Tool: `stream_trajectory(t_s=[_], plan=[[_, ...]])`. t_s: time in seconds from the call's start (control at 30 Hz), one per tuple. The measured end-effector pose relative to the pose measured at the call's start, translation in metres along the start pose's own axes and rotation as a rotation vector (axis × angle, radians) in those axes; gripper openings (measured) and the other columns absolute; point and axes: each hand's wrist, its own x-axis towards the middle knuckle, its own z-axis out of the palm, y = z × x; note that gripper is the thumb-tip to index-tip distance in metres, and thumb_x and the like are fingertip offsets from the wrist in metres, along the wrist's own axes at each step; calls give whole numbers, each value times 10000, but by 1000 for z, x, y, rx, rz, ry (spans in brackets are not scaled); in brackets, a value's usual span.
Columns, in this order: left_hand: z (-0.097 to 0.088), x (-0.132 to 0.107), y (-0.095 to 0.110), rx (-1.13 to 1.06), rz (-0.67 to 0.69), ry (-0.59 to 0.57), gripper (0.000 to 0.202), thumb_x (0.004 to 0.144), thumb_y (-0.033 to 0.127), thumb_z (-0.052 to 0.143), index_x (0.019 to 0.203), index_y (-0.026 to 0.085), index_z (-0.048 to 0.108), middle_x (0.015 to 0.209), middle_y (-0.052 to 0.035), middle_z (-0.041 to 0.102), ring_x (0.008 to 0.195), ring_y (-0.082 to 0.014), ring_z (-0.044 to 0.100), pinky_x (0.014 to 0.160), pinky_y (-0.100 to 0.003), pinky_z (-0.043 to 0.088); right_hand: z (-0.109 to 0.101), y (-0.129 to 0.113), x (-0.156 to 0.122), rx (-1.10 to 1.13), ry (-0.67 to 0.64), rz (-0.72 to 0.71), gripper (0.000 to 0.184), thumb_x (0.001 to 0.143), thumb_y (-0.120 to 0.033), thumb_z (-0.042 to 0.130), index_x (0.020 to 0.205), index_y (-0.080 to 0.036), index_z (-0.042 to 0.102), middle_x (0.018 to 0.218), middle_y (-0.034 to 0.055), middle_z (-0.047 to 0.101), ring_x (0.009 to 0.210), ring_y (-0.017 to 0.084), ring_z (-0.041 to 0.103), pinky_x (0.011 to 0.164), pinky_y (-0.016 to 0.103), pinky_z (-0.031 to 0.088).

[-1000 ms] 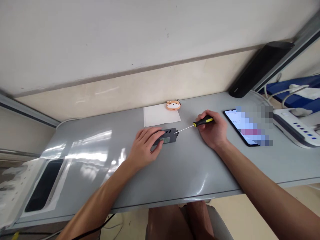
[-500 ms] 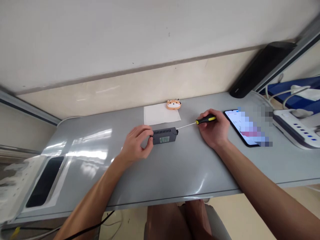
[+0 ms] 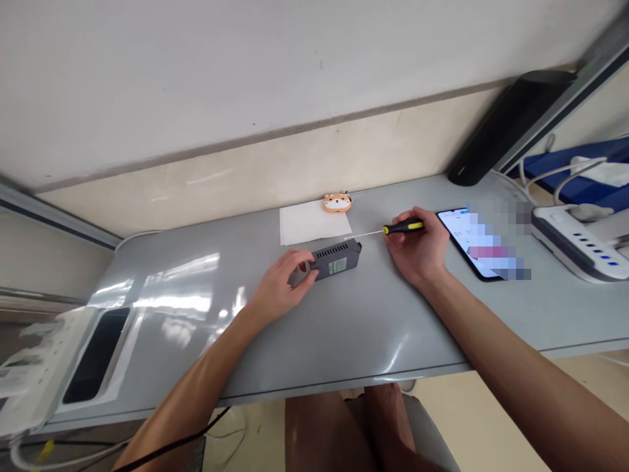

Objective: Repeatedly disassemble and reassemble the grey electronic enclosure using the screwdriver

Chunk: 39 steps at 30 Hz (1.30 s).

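My left hand (image 3: 285,285) grips the left end of a small dark grey vented box (image 3: 338,259), which has a green-and-white label on its front face. The box sits at a slant on the grey desk. In my right hand (image 3: 420,246) is a screwdriver (image 3: 403,226) with a black and yellow handle, my fingers wrapped round it. Its long thin shaft points left, and the tip lies just behind the box's upper edge; whether it touches the box I cannot tell.
Behind the box, an orange dog-face case (image 3: 337,202) rests on white paper (image 3: 309,223). A lit phone (image 3: 459,229) and a white power strip (image 3: 580,242) lie to the right, a black cylinder (image 3: 511,131) behind them. Another phone (image 3: 97,354) is at the left, beside another power strip (image 3: 46,373).
My left hand has shifted the box to the right and turned its right end away from me. The screwdriver's tip, earlier at the box's right end, is now behind its top edge.
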Motion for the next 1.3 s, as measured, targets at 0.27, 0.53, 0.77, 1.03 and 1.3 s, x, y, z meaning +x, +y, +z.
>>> stream_trajectory(t_s=[0.27, 0.53, 0.77, 1.03, 1.3], plan=[[1, 11, 1, -187, -255, 92, 246, 984, 400, 684, 1180, 263, 742, 1020, -45, 751, 805, -163, 676, 573, -232, 507, -2, -4, -8, -54, 108, -78, 358, 794, -335, 715, 563, -243, 459, 552, -23, 419, 488, 111, 419, 436, 262, 413], [2, 13, -3, -199, -338, 91, 307, 1024, 448, 648, 1246, 268, 760, 996, -29, 767, 793, -167, 679, 734, -302, 590, -5, -2, -18, -407, 188, -241, 428, 912, -411, 714, 541, -238, 588, 596, -3, 485, 532, 126, 418, 424, 310, 289], [6, 13, -7, -187, -334, 45, 264, 1039, 372, 644, 1240, 256, 769, 1119, -61, 784, 915, -200, 706, 857, -365, 623, -5, -2, -23, -566, 131, -266, 510, 959, -473, 697, 509, -244, 634, 582, 5, 456, 554, 141, 410, 456, 321, 283], [10, 14, -9, -145, -294, 55, 167, 1034, 285, 667, 1166, 253, 765, 1151, -60, 729, 940, -186, 684, 860, -344, 608, -7, -2, -25, -547, -21, -246, 541, 863, -655, 760, 526, -239, 685, 594, 21, 504, 556, 137, 429, 451, 307, 301], [19, 8, -13, -55, -175, 90, 160, 1070, 243, 631, 1205, 249, 716, 1190, -69, 708, 982, -189, 680, 872, -339, 605, -16, -7, -29, -694, -470, -70, 618, 813, -852, 741, 751, -243, 826, 757, 43, 721, 637, 155, 585, 596, 292, 461]])
